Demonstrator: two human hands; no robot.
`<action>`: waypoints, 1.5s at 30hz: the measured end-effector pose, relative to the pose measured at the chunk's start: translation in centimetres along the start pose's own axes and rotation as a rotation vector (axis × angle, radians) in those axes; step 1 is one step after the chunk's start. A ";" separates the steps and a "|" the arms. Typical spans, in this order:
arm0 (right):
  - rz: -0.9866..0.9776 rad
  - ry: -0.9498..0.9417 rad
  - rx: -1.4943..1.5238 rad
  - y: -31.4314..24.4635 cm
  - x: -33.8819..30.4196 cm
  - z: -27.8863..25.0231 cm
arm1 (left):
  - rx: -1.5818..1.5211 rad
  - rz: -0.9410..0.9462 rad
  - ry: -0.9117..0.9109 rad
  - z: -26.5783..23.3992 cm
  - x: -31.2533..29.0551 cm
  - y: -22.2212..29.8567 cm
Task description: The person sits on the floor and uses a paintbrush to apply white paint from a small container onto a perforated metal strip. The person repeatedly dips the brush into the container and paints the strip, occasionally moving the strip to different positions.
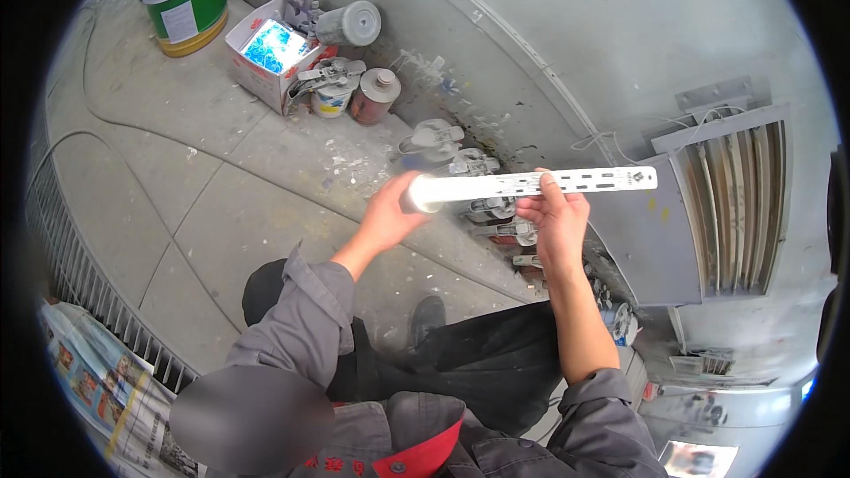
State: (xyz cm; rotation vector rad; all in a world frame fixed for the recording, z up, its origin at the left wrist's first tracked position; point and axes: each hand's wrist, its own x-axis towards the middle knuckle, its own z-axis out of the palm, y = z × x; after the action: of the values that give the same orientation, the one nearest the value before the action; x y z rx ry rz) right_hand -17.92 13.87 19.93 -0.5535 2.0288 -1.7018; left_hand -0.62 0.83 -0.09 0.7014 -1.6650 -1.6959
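Note:
My right hand [563, 226] pinches a long white perforated strip [611, 180], like a paint-mixing ruler, with dark slots and a hole at its right end. The strip lies nearly level, running left towards my left hand [388, 219]. My left fingers are wrapped round a small pale round cup [426, 197], its rim washed out by glare. The strip's left end meets the cup's mouth; whether it goes inside I cannot tell.
By the wall stand a green paint bucket [183, 9], a cardboard box [257, 80] with a blue-white pack, a brown can [375, 97] and several spray guns [431, 137]. A hose [239, 162] crosses the floor. A slatted vent [733, 208] is at right, a floor grating [88, 252] at left.

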 end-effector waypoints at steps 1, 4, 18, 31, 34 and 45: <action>-0.034 -0.012 -0.012 -0.8 -0.4 -0.1 | 0.009 -0.004 0.004 0.0 0.0 -0.3; -0.132 -0.061 -0.068 -2.7 -1.6 -0.1 | 0.009 -0.019 -0.007 -0.1 0.0 -0.7; -0.043 -0.191 -0.236 3.8 -0.7 3.9 | 0.008 0.041 -0.052 -0.4 -0.4 0.6; 0.039 -0.006 0.015 0.5 0.1 -0.5 | -0.039 0.002 -0.023 0.0 -0.2 0.3; -0.098 -0.053 -0.013 -1.4 -1.0 -0.9 | -0.047 -0.016 -0.019 -0.1 -0.1 -0.5; -0.305 -0.291 -0.475 2.7 -1.7 1.5 | -0.015 0.064 -0.065 0.4 -0.3 0.5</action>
State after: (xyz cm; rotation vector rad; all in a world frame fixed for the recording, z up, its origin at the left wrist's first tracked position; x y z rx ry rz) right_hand -15.81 14.06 17.21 -1.2433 2.2084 -1.1816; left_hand -0.64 1.31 0.42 0.5853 -1.6993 -1.6999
